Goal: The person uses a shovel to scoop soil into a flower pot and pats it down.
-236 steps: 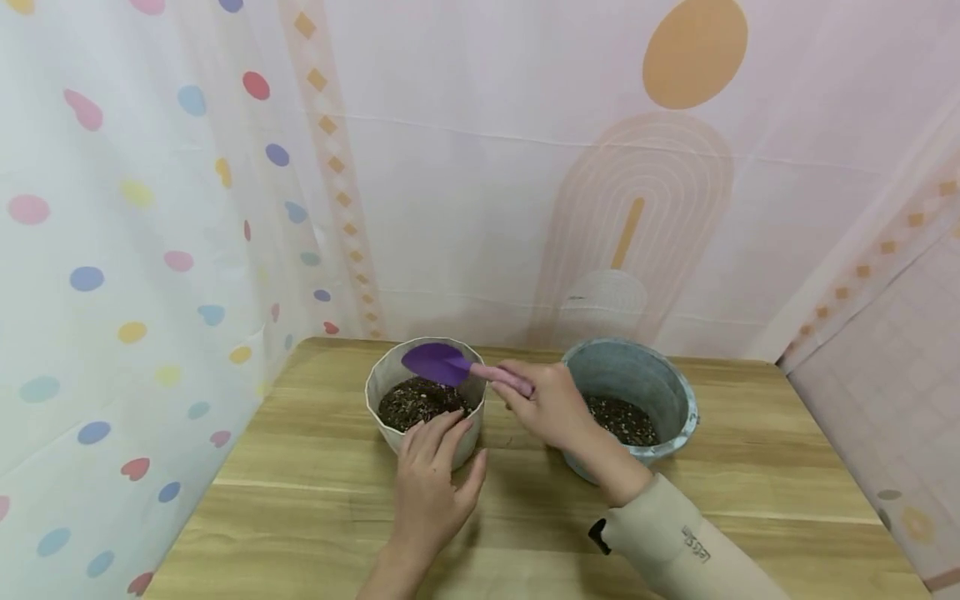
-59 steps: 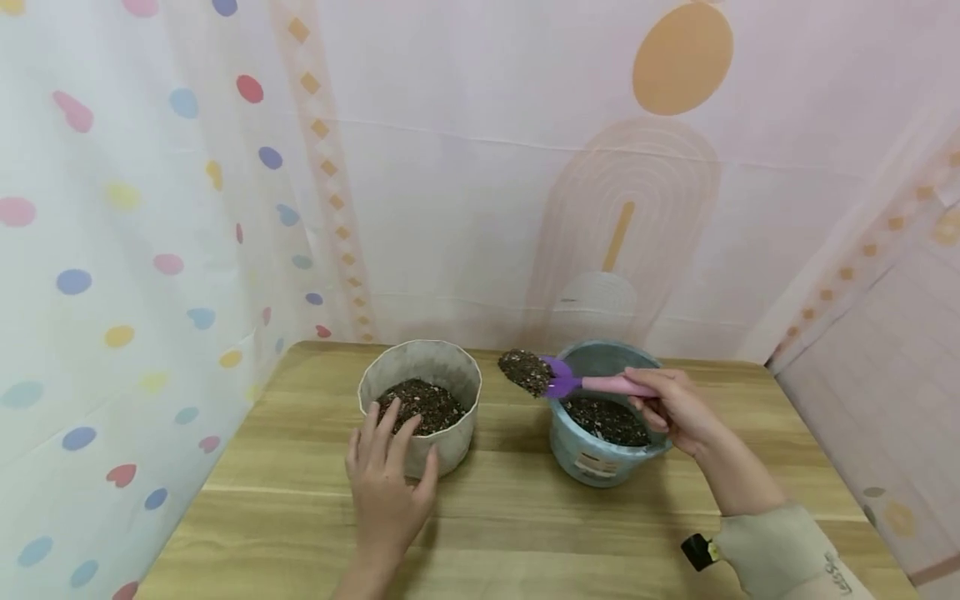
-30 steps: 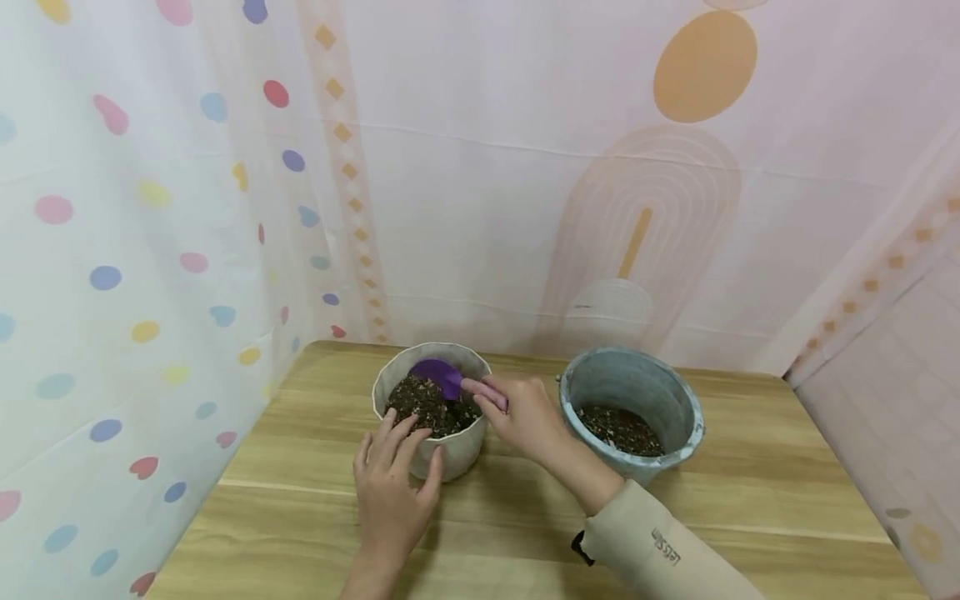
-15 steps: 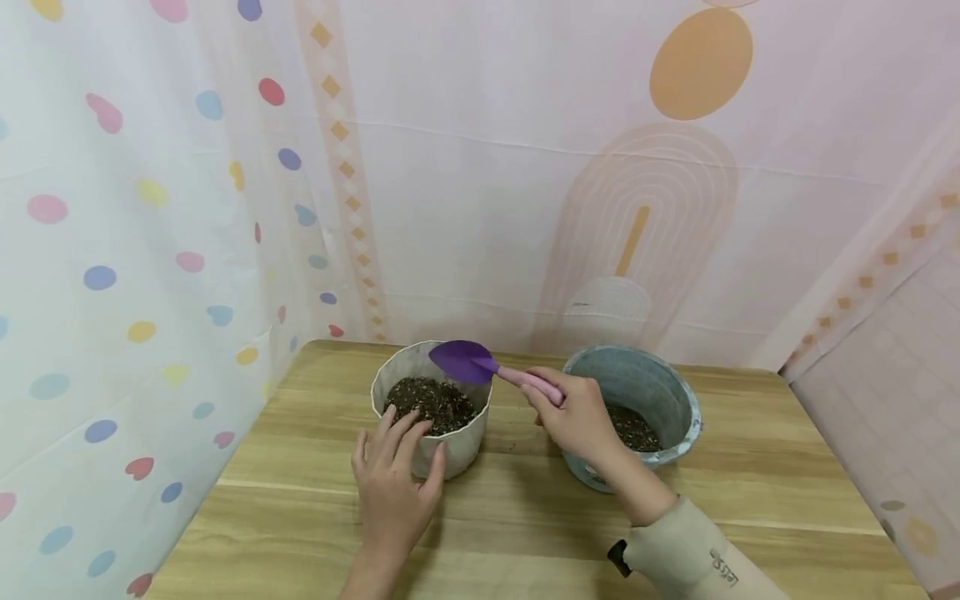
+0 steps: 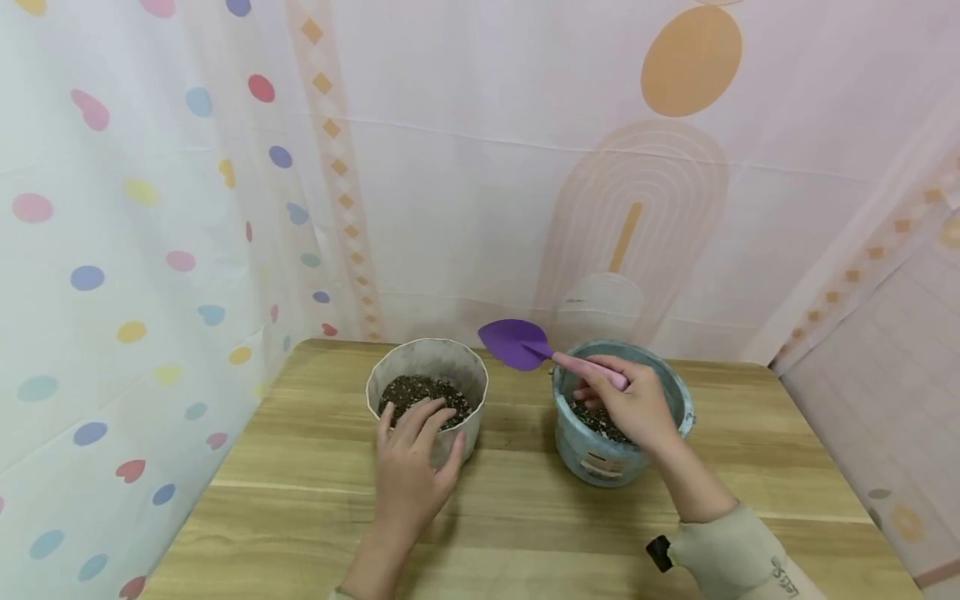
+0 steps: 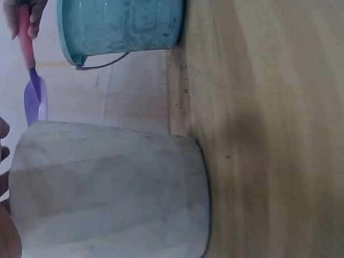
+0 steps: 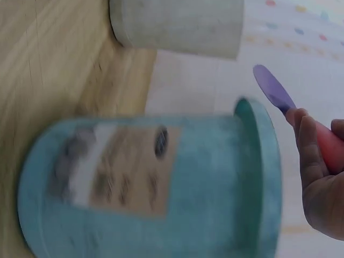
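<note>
My right hand (image 5: pixel 633 404) grips the pink handle of a trowel (image 5: pixel 517 343) above the blue bucket (image 5: pixel 600 467). The trowel's purple blade points left, its back facing up, in the space between the two containers. Dark soil (image 5: pixel 596 417) shows in the bucket, partly behind my hand. At the near rim of the whitish flower pot (image 5: pixel 468 433), my left hand (image 5: pixel 412 467) has its fingers spread over the edge, the thumb along the outside. The pot holds dark soil (image 5: pixel 420 396) well below its rim. In the right wrist view the bucket (image 7: pixel 215 177) bears a worn label.
Pot and bucket stand side by side near the back of a wooden table (image 5: pixel 510 533). A pale patterned curtain (image 5: pixel 465 183) hangs right behind it, and a dotted one (image 5: pixel 165 308) on the left. A thin wire handle (image 6: pixel 105 65) hangs beside the bucket.
The trowel earlier carried soil from the bucket and tipped it into the pot. Since then my right hand has drawn it back rightward, over the bucket. My left hand has stayed by the pot.
</note>
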`<state>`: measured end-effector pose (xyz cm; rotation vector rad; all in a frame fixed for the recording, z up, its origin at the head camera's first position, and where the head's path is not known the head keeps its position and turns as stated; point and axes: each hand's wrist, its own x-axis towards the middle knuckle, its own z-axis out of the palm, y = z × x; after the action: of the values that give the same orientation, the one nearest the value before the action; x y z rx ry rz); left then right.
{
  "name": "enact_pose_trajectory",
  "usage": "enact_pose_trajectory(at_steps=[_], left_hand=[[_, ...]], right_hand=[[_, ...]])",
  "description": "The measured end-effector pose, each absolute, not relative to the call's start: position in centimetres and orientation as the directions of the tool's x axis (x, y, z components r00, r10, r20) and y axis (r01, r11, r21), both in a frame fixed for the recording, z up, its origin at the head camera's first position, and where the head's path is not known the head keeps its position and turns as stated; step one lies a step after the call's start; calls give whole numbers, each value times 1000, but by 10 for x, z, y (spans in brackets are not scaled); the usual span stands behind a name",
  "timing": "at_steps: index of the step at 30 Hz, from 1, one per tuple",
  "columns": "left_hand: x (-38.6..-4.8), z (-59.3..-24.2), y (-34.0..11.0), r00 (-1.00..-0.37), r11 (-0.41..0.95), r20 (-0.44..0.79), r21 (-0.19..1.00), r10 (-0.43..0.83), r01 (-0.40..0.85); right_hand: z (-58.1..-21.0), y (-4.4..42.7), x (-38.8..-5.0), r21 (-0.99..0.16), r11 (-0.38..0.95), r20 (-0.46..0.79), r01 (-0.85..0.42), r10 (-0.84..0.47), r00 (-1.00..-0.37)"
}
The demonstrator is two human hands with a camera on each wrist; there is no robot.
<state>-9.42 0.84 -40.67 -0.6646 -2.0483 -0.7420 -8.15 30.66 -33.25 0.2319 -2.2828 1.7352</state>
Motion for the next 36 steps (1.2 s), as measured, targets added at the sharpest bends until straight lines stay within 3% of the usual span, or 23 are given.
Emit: enact_pose_trajectory(at_steps=[11, 19, 26, 32, 36], left_hand=[[-97, -393, 25, -483, 562, 796, 225, 365, 796], [-88, -383, 49, -453, 491, 748, 195, 486, 849], [-82, -379, 81, -560, 531, 548, 231, 621, 815], [-86, -382, 98, -630, 600, 364, 206, 687, 773], [-86, -385, 101, -646, 623, 314, 185, 696, 760]], right_hand=[[-307, 375, -59, -859, 383, 363, -341, -17, -932], [-288, 414, -45, -685, 647, 330, -335, -135, -934], [-311, 402, -62, -371, 846, 361, -382, -248, -899], [-339, 382, -84, -239, 884, 362, -402, -303, -882], [-347, 376, -89, -232, 881, 356, -411, -316, -879]])
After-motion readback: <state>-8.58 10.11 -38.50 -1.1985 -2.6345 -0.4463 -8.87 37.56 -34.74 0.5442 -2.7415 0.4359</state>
